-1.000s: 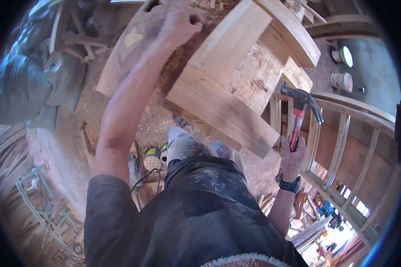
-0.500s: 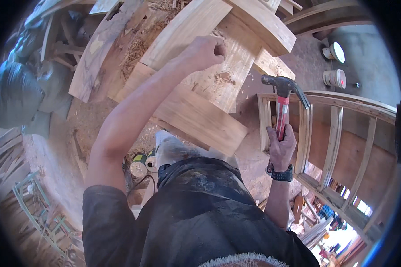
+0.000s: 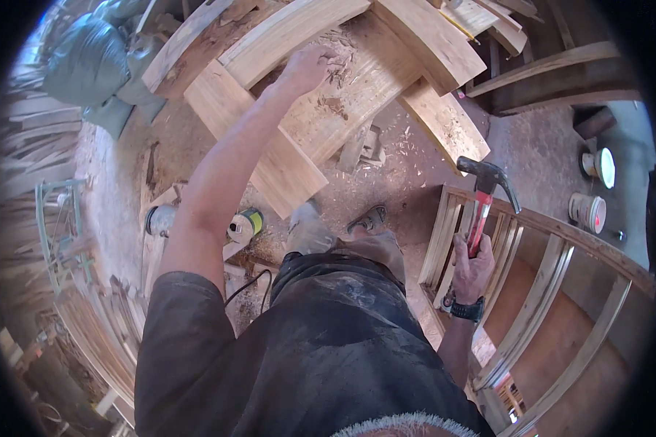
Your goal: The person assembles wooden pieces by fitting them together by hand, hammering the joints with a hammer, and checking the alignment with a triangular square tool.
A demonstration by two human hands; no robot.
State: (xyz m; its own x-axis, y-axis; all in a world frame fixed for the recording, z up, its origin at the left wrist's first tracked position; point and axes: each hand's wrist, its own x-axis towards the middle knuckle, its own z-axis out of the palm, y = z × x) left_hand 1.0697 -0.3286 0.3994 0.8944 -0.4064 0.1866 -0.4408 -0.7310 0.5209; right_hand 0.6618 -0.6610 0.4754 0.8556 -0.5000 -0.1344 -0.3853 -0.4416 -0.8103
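Observation:
My right hand [image 3: 474, 271] grips a claw hammer [image 3: 479, 222] by its red handle, with the dark head up. Over the light wooden boards my left hand [image 3: 307, 69] is stretched out, its fingers curled beside a patch of wood shavings [image 3: 335, 108]. Whatever those fingers may hold is too small to make out. Under my left forearm lies a short plank [image 3: 229, 120]. A wide board [image 3: 372, 80] bears the shavings, with a thick curved piece [image 3: 434, 44] along its right side and another long board [image 3: 288, 36] beyond my hand.
A slatted wooden frame [image 3: 554, 298] stands at my right, near two white buckets [image 3: 587, 211]. Stuffed sacks [image 3: 87, 62] lie at the far left. A can [image 3: 246, 224] stands on the floor left of my legs. Scrap wood [image 3: 362, 149] and chips lie on the floor ahead.
The view has shifted, and more floor shows ahead of my feet. My left hand has come down by the shavings. The hammer stays in my right hand.

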